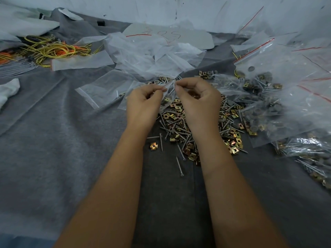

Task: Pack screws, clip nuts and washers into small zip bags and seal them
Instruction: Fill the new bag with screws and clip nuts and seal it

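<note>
Two bare hands meet at the centre of the frame: the left hand (pixel 143 101) and the right hand (pixel 198 99), fingers curled, each pinch one side of the mouth of a small clear plastic zip bag (pixel 167 93) held just above a heap of hardware. Thin silver screws show through the bag's glossy film, along with at least one brass-coloured piece at its bottom. Directly beneath and between the forearms lies a loose pile of square, brass-coloured folded metal clip nuts (pixel 179 122) mixed with long slender silver screws (pixel 180 166), several of which have strayed toward the lower centre. Round grey washers (pixel 258 110) gather to the right of the pile, some under plastic. Along the right edge, larger clear zip bags with red seal strips (pixel 268 56) lie crumpled, filled with the same parts. Behind the hands, empty clear bags (pixel 143 56) are heaped in a wrinkled drift. At upper left sits a tangle of yellow and orange wire (pixel 52 50). Everything rests on a soft, felt-like grey cloth (pixel 53 140), creased in long folds, with a scuffed pale wall (pixel 161 9) across the top.
</note>
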{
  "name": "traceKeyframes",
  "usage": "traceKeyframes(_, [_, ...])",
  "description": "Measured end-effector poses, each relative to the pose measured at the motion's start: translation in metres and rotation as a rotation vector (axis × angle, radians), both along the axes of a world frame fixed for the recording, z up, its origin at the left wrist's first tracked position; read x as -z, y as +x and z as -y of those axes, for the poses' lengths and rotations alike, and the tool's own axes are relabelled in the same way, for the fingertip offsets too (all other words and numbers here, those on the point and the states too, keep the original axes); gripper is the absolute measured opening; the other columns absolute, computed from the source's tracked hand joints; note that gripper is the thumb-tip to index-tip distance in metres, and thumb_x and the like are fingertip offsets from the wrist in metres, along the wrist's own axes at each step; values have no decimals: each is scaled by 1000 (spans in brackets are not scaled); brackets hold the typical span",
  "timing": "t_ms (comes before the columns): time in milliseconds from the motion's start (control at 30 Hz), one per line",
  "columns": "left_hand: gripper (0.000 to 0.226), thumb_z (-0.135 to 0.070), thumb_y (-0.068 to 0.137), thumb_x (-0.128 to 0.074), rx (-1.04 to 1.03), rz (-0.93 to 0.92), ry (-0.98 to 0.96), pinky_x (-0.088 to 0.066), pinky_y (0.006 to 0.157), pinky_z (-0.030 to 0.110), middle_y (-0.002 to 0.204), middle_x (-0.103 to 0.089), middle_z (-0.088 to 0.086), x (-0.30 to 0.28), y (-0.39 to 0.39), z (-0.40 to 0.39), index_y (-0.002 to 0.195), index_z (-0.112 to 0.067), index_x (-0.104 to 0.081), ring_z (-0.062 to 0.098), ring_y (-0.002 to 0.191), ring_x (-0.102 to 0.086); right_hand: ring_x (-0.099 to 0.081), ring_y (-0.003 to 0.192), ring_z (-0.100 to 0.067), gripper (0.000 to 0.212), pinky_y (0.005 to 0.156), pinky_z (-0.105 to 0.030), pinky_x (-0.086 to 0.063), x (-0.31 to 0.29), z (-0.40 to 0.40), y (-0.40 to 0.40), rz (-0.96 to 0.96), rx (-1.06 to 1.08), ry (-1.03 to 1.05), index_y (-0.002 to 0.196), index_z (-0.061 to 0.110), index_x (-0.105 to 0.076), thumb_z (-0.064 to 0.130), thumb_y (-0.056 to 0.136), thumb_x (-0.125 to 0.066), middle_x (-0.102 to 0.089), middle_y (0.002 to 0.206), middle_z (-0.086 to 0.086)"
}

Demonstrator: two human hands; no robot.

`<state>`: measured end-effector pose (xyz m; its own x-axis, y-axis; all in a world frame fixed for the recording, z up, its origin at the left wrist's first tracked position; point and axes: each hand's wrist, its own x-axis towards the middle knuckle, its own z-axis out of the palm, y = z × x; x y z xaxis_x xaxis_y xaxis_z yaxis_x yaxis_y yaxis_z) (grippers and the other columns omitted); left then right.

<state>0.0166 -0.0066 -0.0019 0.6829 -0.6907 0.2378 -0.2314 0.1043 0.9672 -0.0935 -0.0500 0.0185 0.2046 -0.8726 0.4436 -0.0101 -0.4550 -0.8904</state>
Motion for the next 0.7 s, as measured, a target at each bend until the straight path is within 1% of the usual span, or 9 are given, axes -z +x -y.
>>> traceKeyframes(67, [29,-13,86,-57,19,22,-32,-47,57,19,73,-67,7,0,-1,0,78,-36,-72,6,63,-53,-65,77,-5,14,70,-15,-49,3,-1,2,-40,-24,-11,86,18,-73,5,83,-71,-71,81,8])
traceKeyframes(100, [30,-12,87,-58,26,28,-38,-44,53,17,73,-67,11,0,-1,-1,79,-37,-72,6,61,-51,-65,79,-4,13,71,-15,-49,4,-1,2,-72,-33,-23,88,18,-74,5,84,-71,-71,83,8])
traceKeyframes(200, [29,-8,89,-56,3,9,-57,-47,53,16,71,-66,5,-1,0,-1,85,-30,-73,4,61,-55,-63,84,-1,16,73,-14,-48,6,-1,2,-170,-11,-71,97,21,-74,11,86,-70,-70,90,13])
traceKeyframes(300, [25,-3,90,-54,-86,-104,-130,-53,53,22,75,-69,0,-2,2,-1,90,-16,-75,5,65,-63,-60,89,0,20,75,-14,-47,5,0,1,-168,43,-90,103,22,-71,10,89,-66,-67,97,13])
traceKeyframes(367, [24,-3,89,-54,-204,-171,-179,-47,59,15,75,-70,-8,-4,6,1,89,-15,-75,-4,62,-59,-58,86,1,20,72,-15,-47,6,2,-1,-244,59,-96,98,23,-71,7,90,-62,-66,95,13])
traceKeyframes(433, [27,-3,89,-55,-283,-268,-217,-42,63,17,70,-68,-12,-5,13,1,82,-21,-75,-2,60,-53,-59,82,1,22,68,-16,-46,8,5,-3,-373,23,-91,92,24,-72,7,91,-59,-64,89,16])
traceKeyframes(500, [28,-3,90,-54,-262,-356,-247,-38,54,19,55,-58,-13,-6,19,-2,81,-20,-74,2,51,-45,-58,81,3,23,68,-16,-45,9,4,-3,-465,-55,-88,92,25,-73,8,91,-59,-64,89,18])
traceKeyframes(633, [24,-2,92,-54,-264,-492,-300,-30,45,18,51,-43,-6,-7,24,-5,84,-12,-73,6,46,-36,-59,100,-16,22,88,-35,-49,12,0,5,-677,-185,-262,106,24,-74,15,90,-62,-69,105,3])
traceKeyframes(700, [23,-2,92,-53,-306,-520,-319,-30,45,19,53,-41,-4,-7,26,-5,89,-9,-74,6,46,-35,-53,106,-22,27,90,-35,-43,15,-2,9,-859,-189,-378,116,29,-70,26,90,-62,-65,111,1])
